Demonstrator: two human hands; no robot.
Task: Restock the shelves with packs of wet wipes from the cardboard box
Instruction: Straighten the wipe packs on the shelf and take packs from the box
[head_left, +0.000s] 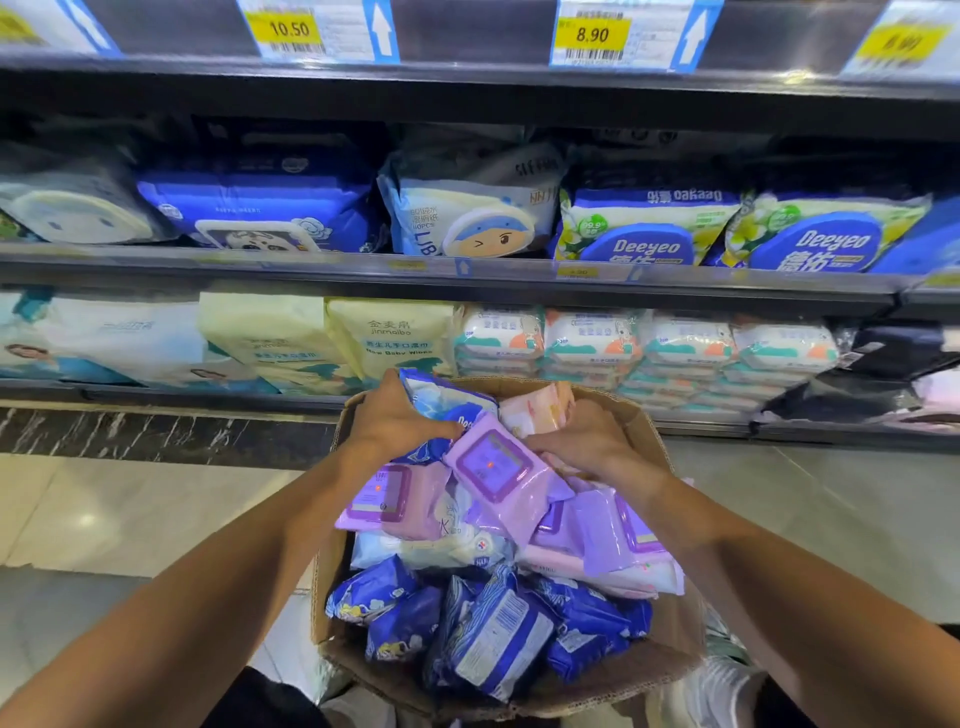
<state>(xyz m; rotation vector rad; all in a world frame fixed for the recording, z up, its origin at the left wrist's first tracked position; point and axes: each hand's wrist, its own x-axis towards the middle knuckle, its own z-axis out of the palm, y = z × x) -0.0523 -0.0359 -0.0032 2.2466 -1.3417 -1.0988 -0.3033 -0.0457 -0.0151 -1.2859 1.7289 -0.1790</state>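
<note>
Bright, even overhead light. My forearms are sharp. Shelf edges bow from wide-angle distortion. Price tags at the top are smeared and blurred. Floor tiles show soft glare. Shelf recesses are dim.
</note>
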